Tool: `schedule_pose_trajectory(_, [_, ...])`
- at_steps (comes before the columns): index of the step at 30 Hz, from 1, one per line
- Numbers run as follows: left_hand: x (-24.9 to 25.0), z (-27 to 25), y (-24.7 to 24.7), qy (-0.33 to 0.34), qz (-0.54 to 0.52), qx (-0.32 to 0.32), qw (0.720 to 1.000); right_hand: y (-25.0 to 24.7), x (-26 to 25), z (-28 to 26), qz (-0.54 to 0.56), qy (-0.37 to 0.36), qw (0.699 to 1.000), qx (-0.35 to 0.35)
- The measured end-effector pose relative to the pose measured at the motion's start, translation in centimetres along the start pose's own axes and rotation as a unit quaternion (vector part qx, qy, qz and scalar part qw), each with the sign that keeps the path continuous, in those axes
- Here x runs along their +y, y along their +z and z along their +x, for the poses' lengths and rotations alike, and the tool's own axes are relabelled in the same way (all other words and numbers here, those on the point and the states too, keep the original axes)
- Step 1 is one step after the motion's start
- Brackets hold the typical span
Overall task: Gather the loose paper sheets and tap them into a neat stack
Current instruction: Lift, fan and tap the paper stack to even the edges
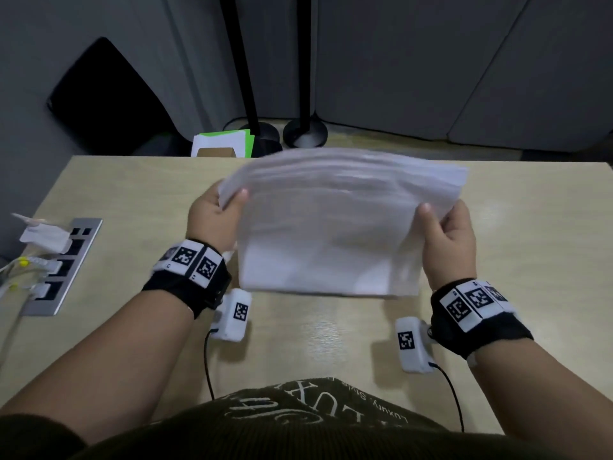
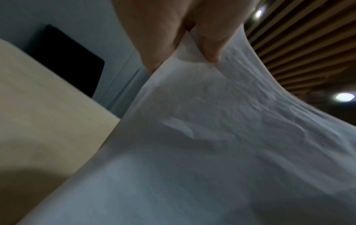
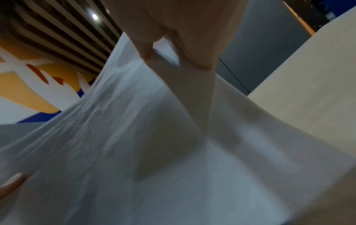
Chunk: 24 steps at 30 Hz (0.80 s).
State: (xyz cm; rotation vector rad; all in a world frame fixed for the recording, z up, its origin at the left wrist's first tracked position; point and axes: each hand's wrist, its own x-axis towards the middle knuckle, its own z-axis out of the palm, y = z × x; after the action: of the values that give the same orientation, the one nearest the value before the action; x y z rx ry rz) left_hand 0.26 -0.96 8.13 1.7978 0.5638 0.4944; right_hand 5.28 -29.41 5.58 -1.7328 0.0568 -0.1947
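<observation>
1. The bundle of thin white paper sheets stands on end above the pale wooden desk; its lower edge looks blurred, and I cannot tell whether it touches the wood.
2. The left hand pinches the left side, thumb in front and fingers behind, likely to keep the sheets upright for tapping.
3. The right hand pinches the right side the same way, which squares the bundle between both grips.
4. The top edges fan unevenly, so the stack seems not yet neat.
5. Farther left, a grey metal socket strip with plugs lies in the desk.
</observation>
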Motion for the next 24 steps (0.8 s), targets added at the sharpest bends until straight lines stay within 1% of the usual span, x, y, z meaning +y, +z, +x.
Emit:
schedule_pose_trajectory(2, [1.6,0.5,-0.2,0.056,-0.02,0.031,0.998,0.3,-1.5,0.0,0.019,-0.044,0.998,0.033])
schedule_pose_trajectory(4, [2.5,0.6,-0.4,0.091,-0.012,0.046,0.995,0.6,-2.7,-0.2,0.032,-0.09,0.994,0.061])
schedule_pose_trajectory(6, [2.5,0.4,-0.4,0.103,-0.003,0.052,0.993,0.7,-2.8,-0.4,0.036,-0.109,0.991,0.073])
schedule_pose_trajectory(7, [2.0,0.1,-0.2,0.097,-0.005,0.049,0.994,0.7,-2.4,-0.6,0.026,-0.108,0.991,0.074])
schedule_pose_trajectory(9, [0.5,-0.7,0.1,0.071,-0.008,0.026,0.997,0.4,-0.8,-1.0,-0.01,-0.088,0.994,0.061])
schedule_pose_trajectory(12, [-1.9,-2.2,0.2,0.023,0.015,-0.017,0.999,-0.1,1.8,-2.0,-0.053,-0.045,0.997,0.02])
schedule_pose_trajectory(14, [-2.9,-2.7,0.1,0.002,0.014,-0.028,1.0,-0.3,2.7,-2.4,-0.063,-0.026,0.998,0.012])
schedule_pose_trajectory(19, [-3.3,-2.6,-0.3,0.003,0.018,-0.071,0.997,-0.5,2.7,-2.3,-0.063,0.01,0.998,0.016])
schedule_pose_trajectory(20, [-3.5,-2.4,-0.5,-0.002,0.032,-0.083,0.996,-0.6,2.7,-2.1,-0.061,0.024,0.998,0.01])
schedule_pose_trajectory(22, [-4.0,-1.6,-0.6,-0.021,0.109,-0.115,0.987,-0.7,2.9,-1.7,-0.072,0.056,0.996,-0.005])
schedule_pose_trajectory(24, [-4.0,-1.2,-0.6,-0.037,0.19,-0.118,0.974,-0.9,2.9,-1.5,-0.087,0.067,0.994,-0.011])
